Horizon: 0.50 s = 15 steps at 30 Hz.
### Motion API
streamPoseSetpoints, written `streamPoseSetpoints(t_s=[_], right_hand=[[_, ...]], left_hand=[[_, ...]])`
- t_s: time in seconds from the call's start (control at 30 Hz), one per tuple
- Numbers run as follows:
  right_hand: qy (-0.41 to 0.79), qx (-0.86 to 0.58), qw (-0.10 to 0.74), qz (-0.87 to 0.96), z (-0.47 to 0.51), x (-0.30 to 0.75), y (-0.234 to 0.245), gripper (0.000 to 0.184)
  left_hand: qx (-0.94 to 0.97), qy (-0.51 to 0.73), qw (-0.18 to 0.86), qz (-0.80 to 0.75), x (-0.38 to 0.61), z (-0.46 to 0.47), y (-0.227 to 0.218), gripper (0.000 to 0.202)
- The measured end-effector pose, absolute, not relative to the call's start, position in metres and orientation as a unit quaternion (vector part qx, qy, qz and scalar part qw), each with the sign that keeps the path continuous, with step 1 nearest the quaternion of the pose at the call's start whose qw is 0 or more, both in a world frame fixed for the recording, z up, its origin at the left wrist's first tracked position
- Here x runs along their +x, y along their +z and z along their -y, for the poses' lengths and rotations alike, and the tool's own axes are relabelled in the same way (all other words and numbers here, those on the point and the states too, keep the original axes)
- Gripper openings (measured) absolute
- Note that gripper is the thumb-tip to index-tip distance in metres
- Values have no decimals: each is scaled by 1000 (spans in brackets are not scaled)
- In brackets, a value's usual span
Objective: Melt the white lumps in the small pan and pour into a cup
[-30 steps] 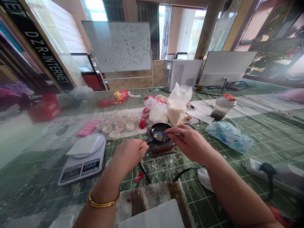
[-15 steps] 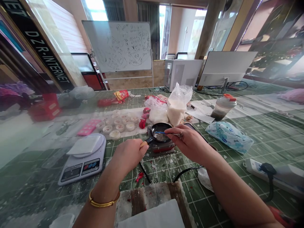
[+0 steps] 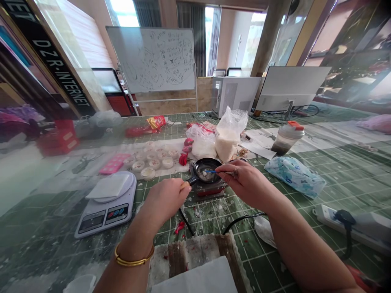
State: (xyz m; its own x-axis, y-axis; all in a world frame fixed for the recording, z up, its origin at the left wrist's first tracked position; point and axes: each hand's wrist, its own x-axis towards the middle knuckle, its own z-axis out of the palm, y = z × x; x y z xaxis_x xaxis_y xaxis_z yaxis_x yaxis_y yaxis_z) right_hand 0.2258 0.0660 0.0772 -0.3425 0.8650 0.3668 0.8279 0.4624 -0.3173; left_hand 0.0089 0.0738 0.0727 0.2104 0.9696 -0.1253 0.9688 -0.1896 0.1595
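Observation:
My left hand (image 3: 168, 198) is closed around the handle (image 3: 187, 184) of a small black frying pan (image 3: 199, 162). The pan rests on a small hot plate (image 3: 209, 193) with a reddish front. In my right hand (image 3: 241, 179) is a thin blue stick (image 3: 210, 171), pinched between the fingers, with its tip down inside the pan. Whitish lumps (image 3: 204, 173) lie in the pan near that tip. What they are made of I cannot tell. My right fingers cover the far end of the stick.
Left of the pan are a kitchen scale (image 3: 106, 207), several small round cups (image 3: 148, 173) and a pink mold (image 3: 114, 163). Behind it stand bags of white granules (image 3: 226, 140). To the right are a wipes pack (image 3: 295, 176), a shaker bottle (image 3: 287, 138) and a power strip (image 3: 360, 228).
My right hand has shifted slightly to the right, and the stick's tip with it. More of the whitish lumps show in the pan. My left hand has stayed in place.

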Motion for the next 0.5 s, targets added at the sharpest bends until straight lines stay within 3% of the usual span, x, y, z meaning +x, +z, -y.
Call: streamPoseSetpoints(t_s=[0.5], right_hand=[[27,-531,242,811,-71,230,79,28]], left_hand=[[771,4,98,-629,9,-76,72,36]])
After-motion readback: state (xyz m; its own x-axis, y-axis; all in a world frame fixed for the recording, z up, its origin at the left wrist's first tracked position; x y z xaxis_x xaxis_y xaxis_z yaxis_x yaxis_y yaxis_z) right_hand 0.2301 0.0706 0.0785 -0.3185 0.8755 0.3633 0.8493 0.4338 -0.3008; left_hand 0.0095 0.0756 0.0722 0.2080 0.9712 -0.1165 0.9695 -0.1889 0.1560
